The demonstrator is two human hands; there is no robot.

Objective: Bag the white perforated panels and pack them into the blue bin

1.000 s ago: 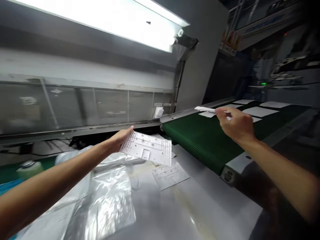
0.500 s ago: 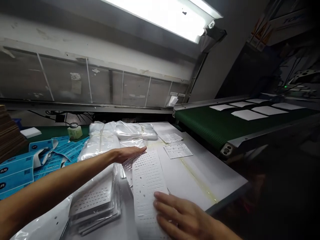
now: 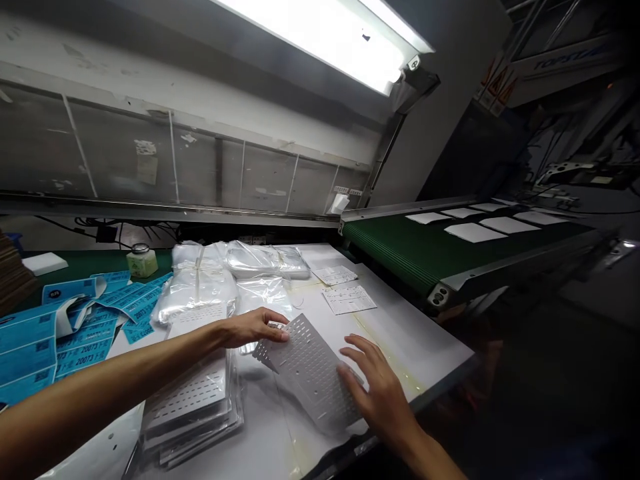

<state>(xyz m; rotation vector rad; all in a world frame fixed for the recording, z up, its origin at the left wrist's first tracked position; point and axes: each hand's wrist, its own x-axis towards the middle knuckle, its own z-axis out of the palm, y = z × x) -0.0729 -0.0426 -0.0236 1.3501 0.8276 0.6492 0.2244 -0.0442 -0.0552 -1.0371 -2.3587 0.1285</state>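
Bright light from a long white lamp falls over the white-covered table that I see through the head camera. Farthest left of the hands lie blue paper sheets with dark print. Near them, beyond the left forearm, stand a small pale-yellow jar with a metal lid and bundles of shiny clear plastic bags. Under that forearm is a pile of white slotted plates in clear bags.

My left hand pinches the upper left corner of a thin, pale plate full of small slots. It hangs tilted between both hands. My right hand is spread, with bent fingers, by its right edge; I can't tell if the thumb touches. I'd say the step is handling this plate, and the next move calls for a steady left pinch and gentle right fingers.

Beyond the right hand lie two white holed plates, then a green belt carrying flat white pieces.
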